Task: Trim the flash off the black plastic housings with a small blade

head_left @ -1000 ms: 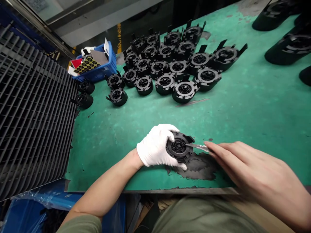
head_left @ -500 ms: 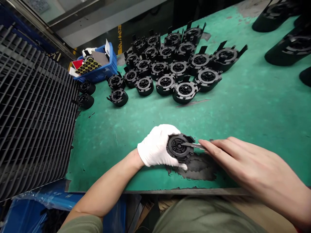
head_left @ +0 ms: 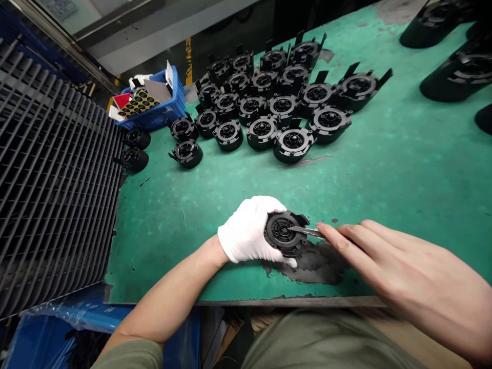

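My left hand [head_left: 251, 230], in a white glove, is wrapped round a round black plastic part [head_left: 277, 241] above the front of the green table. The part's ribbed round face is turned up towards me. My bare right hand [head_left: 369, 251] grips a slim metal blade [head_left: 309, 232] from the right, index finger stretched along it. The blade's tip lies at the middle of the part's face. The rest of the tool is hidden under my right hand.
Several similar black parts [head_left: 261, 129] stand in rows at the back of the green table [head_left: 215, 189]. Behind them on the left is a blue bin [head_left: 177, 97] with cards. Taller black cylinders [head_left: 453, 77] stand at the far right; a dark grille [head_left: 57, 179] borders the left side.
My right hand has shifted very slightly at the blade, whose tip stays near the middle of the part. My left hand keeps its hold, almost unmoved.
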`<action>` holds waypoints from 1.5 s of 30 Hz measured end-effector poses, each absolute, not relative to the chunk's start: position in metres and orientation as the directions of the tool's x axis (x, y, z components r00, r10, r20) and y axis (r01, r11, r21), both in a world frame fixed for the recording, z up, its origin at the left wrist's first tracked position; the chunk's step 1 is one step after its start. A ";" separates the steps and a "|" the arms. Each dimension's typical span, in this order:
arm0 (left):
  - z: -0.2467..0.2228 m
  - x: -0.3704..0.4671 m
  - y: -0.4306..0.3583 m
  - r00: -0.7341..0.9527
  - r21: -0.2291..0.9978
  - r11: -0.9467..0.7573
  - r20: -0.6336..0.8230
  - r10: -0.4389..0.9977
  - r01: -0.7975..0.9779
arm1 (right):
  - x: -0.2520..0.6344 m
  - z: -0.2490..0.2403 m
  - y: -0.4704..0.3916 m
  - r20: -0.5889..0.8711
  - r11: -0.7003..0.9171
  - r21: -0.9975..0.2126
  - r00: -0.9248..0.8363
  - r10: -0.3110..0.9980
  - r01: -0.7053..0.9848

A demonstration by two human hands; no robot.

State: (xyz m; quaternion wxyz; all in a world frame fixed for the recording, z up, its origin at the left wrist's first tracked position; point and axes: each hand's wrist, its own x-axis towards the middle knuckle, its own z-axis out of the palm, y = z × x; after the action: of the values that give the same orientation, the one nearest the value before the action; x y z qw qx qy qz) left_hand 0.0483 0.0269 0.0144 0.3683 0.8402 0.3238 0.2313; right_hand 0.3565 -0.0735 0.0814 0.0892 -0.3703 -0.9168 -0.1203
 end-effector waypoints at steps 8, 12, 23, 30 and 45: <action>0.024 0.052 0.030 0.704 0.797 -0.499 0.134 0.697 0.342 | 0.359 0.072 -0.088 0.232 0.661 0.103 -0.664 0.710 0.743; 0.030 0.054 0.034 0.729 0.780 -0.521 0.126 0.673 0.347 | 0.357 0.070 -0.090 0.238 0.649 0.109 -0.654 0.718 0.753; 0.034 0.055 0.032 0.723 0.736 -0.543 0.105 0.682 0.405 | 0.349 0.091 -0.078 0.275 0.700 0.099 -0.696 0.664 0.707; 0.032 0.054 0.033 0.737 0.713 -0.579 0.131 0.664 0.395 | 0.343 0.093 -0.080 0.292 0.687 0.091 -0.679 0.674 0.721; 0.018 0.032 0.017 0.531 0.642 -0.632 0.384 0.755 0.435 | 0.361 0.055 -0.103 0.274 0.521 -0.200 -0.463 0.843 0.830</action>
State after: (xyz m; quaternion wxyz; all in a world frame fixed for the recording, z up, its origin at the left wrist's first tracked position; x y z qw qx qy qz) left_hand 0.0318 0.0174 0.0185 0.2426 0.8407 0.3540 0.3303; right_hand 0.3610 -0.1031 0.0552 0.1709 -0.4890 -0.8552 0.0192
